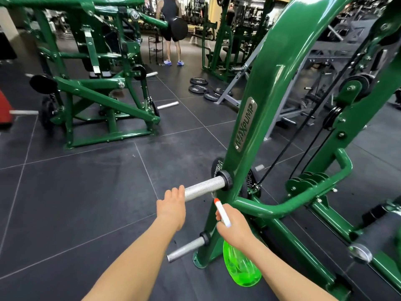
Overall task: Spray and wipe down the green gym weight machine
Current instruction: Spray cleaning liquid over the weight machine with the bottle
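The green weight machine (pixel 256 109) rises on the right, its upright post bearing a metal nameplate. A knurled silver plate peg (pixel 204 189) sticks out from the post toward me. My left hand (pixel 172 206) wraps over the near end of that peg; no cloth shows in it. My right hand (pixel 233 228) grips a translucent green spray bottle (pixel 240 266) with a white head and orange nozzle tip. The nozzle points at the post just below the peg's base, where a faint mist shows.
A second, lower silver peg (pixel 186 248) juts out near the post's foot. Another green machine (pixel 97 88) stands across the dark tiled floor at the left. Several black weight plates (pixel 201 88) lie on the floor behind. A person (pixel 171 33) stands far back.
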{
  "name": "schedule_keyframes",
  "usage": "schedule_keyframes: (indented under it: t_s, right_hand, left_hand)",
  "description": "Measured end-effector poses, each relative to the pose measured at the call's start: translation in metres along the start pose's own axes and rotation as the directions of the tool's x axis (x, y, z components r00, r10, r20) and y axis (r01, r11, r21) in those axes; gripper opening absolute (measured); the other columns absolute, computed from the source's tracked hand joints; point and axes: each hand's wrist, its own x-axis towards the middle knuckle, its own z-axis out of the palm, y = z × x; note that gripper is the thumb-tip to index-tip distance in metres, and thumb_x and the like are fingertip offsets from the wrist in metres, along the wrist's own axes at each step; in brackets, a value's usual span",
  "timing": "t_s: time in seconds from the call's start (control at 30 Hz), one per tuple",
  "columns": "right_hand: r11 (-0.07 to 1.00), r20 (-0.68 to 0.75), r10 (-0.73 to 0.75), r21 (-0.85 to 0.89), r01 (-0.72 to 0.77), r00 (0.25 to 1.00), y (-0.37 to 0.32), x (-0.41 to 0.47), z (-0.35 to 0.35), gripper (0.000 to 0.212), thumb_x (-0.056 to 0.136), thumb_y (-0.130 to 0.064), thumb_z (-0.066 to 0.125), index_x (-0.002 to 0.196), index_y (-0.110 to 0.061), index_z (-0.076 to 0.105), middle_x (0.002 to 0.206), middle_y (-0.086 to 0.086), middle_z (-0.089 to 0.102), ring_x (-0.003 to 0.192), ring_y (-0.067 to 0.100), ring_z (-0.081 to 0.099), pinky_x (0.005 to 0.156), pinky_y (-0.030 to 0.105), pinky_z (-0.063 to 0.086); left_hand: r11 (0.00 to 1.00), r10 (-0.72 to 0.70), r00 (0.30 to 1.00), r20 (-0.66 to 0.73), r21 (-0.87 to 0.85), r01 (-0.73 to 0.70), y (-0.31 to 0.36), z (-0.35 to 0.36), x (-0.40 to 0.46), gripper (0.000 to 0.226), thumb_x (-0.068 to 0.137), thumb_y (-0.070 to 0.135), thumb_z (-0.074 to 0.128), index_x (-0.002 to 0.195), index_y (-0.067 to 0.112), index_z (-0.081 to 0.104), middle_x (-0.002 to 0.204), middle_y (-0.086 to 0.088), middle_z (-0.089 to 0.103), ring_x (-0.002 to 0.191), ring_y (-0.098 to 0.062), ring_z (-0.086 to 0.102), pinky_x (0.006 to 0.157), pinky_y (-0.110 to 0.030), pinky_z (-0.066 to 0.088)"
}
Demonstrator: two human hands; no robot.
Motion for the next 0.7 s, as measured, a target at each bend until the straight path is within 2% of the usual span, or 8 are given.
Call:
schedule_keyframes:
  t_s: [0.07, 0.13, 0.23, 0.3, 0.37, 0.47, 0.57, 0.7]
  right_hand:
    - [0.999, -0.044, 0.049, -0.004, -0.049, 0.998, -0.001, 0.004, 0.001, 0.021, 0.074, -0.013, 0.049, 0.091, -0.002, 0.054, 0.088, 0.012, 0.060, 0.083, 0.032, 0.054, 0.069, 0.035, 0.040]
    - [0.997, -0.069, 0.075, -0.002, -0.075, 0.995, 0.001, 0.005, 0.002, 0.013, 0.079, -0.003, 0.051, 0.092, -0.002, 0.053, 0.088, 0.012, 0.059, 0.083, 0.032, 0.054, 0.070, 0.034, 0.040]
    - [0.999, -0.054, 0.044, 0.004, -0.044, 0.998, 0.005, 0.002, 0.000, 0.017, 0.079, -0.002, 0.051, 0.096, -0.002, 0.053, 0.089, 0.010, 0.058, 0.082, 0.030, 0.053, 0.071, 0.034, 0.041]
    - [1.000, -0.021, -0.023, -0.001, 0.023, 1.000, 0.004, -0.003, 0.002, 0.023, 0.076, -0.010, 0.048, 0.096, -0.001, 0.052, 0.089, 0.010, 0.058, 0.081, 0.029, 0.052, 0.072, 0.035, 0.041]
    - [0.995, 0.034, -0.097, -0.012, 0.098, 0.995, 0.001, -0.007, 0.006, 0.033, 0.068, -0.020, 0.043, 0.096, -0.004, 0.053, 0.092, 0.008, 0.058, 0.082, 0.028, 0.051, 0.071, 0.033, 0.039]
    - [0.982, 0.124, -0.179, -0.033, 0.184, 0.976, -0.005, -0.008, 0.020, 0.036, 0.066, -0.023, 0.042, 0.097, -0.007, 0.052, 0.094, 0.007, 0.058, 0.084, 0.027, 0.051, 0.074, 0.033, 0.039]
    - [0.977, 0.166, -0.187, -0.069, 0.200, 0.968, -0.013, -0.010, 0.035, 0.029, 0.065, -0.024, 0.038, 0.089, -0.012, 0.047, 0.092, 0.007, 0.056, 0.084, 0.028, 0.050, 0.075, 0.036, 0.040]
    - [0.978, 0.159, -0.190, -0.060, 0.201, 0.969, -0.017, -0.013, 0.046, 0.031, 0.064, -0.025, 0.036, 0.090, -0.011, 0.047, 0.092, 0.007, 0.056, 0.084, 0.028, 0.050, 0.074, 0.036, 0.040]
  left_hand:
    - [0.998, 0.039, 0.999, -0.028, -0.049, -0.041, -0.004, 0.003, -0.001, 0.101, 0.079, 0.009, 0.064, 0.151, 0.009, -0.008, 0.142, -0.001, 0.025, 0.129, -0.021, 0.029, 0.082, -0.030, 0.043]
    - [0.986, 0.081, 0.993, -0.091, -0.138, -0.094, -0.012, 0.010, -0.005, 0.092, 0.084, 0.009, 0.057, 0.152, 0.009, -0.005, 0.152, -0.002, 0.018, 0.139, -0.021, 0.020, 0.090, -0.029, 0.044]
    - [0.960, 0.095, 0.975, -0.203, -0.240, -0.143, -0.018, 0.021, -0.014, 0.074, 0.097, 0.017, 0.046, 0.153, 0.010, -0.001, 0.161, -0.002, 0.002, 0.148, -0.020, 0.003, 0.112, -0.027, 0.029]
    - [0.941, 0.052, 0.969, -0.242, -0.313, -0.129, -0.020, 0.027, -0.021, 0.069, 0.100, 0.022, 0.043, 0.153, 0.010, 0.002, 0.162, -0.004, 0.000, 0.149, -0.018, 0.001, 0.117, -0.026, 0.021]
    - [0.905, -0.029, 0.967, -0.252, -0.417, -0.081, -0.022, 0.030, -0.026, 0.067, 0.100, 0.024, 0.046, 0.153, 0.010, 0.007, 0.162, -0.004, 0.004, 0.149, -0.017, 0.005, 0.116, -0.027, 0.023]
    - [0.857, -0.141, 0.965, -0.221, -0.515, 0.007, -0.029, 0.034, -0.033, 0.071, 0.098, 0.022, 0.050, 0.153, 0.009, 0.007, 0.161, -0.004, 0.008, 0.148, -0.019, 0.013, 0.113, -0.031, 0.028]
    - [0.870, -0.172, 0.972, -0.162, -0.488, 0.072, -0.039, 0.039, -0.044, 0.073, 0.099, 0.023, 0.049, 0.154, 0.010, 0.003, 0.162, -0.004, 0.003, 0.148, -0.018, 0.009, 0.114, -0.031, 0.025]
    - [0.925, -0.081, 0.981, -0.174, -0.380, 0.009, -0.045, 0.037, -0.049, 0.075, 0.098, 0.023, 0.049, 0.154, 0.014, -0.001, 0.162, -0.002, -0.007, 0.149, -0.018, 0.007, 0.113, -0.031, 0.029]
